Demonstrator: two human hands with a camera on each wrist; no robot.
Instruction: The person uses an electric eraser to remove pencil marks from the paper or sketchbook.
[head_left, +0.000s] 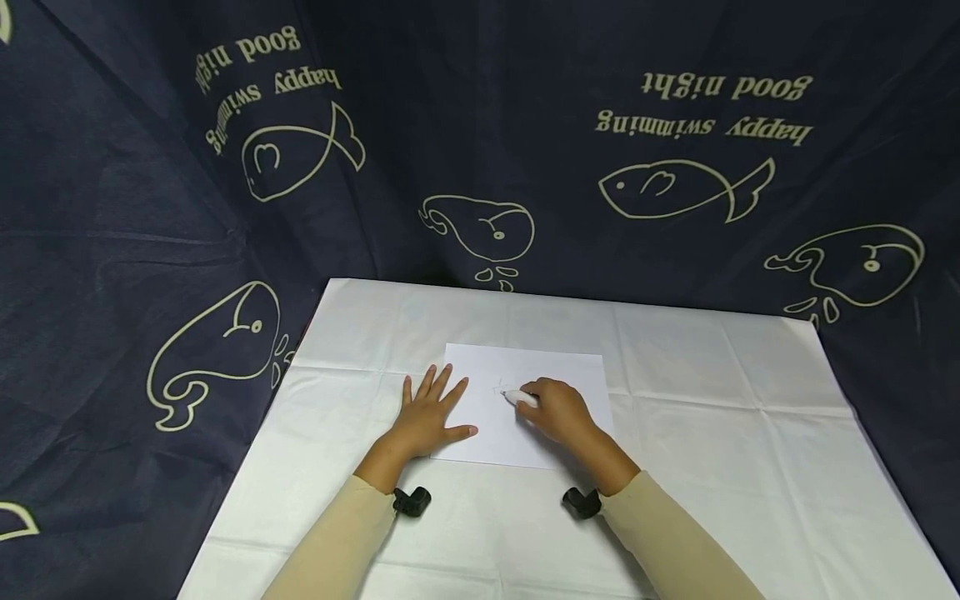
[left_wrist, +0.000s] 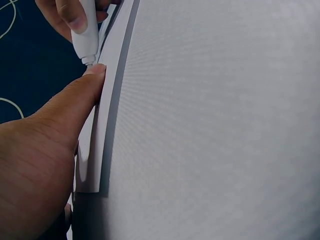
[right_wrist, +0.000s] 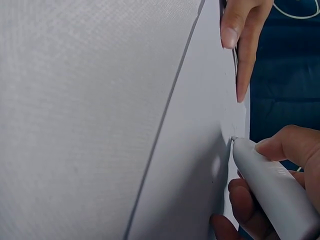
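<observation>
A white sheet of paper (head_left: 555, 368) lies on the white-covered table. My left hand (head_left: 422, 421) rests flat over the paper's left side, fingers spread and thumb pointing in along the sheet. In my right hand (head_left: 564, 410) is a thick white pen (right_wrist: 275, 192), gripped between thumb and curled fingers. Its narrow tip meets the paper near the middle, slanting down to the left. Faint thin marks (head_left: 498, 387) show on the sheet beside that tip. The pen's rear end is hidden by the right hand in the head view.
A white cloth with fold creases covers the table (head_left: 697, 467). Behind and to the left hangs a dark blue curtain (head_left: 465, 108) printed with fish, whales and words. A black wrist camera (head_left: 412, 502) sits at the left cuff, another (head_left: 582, 503) at the right.
</observation>
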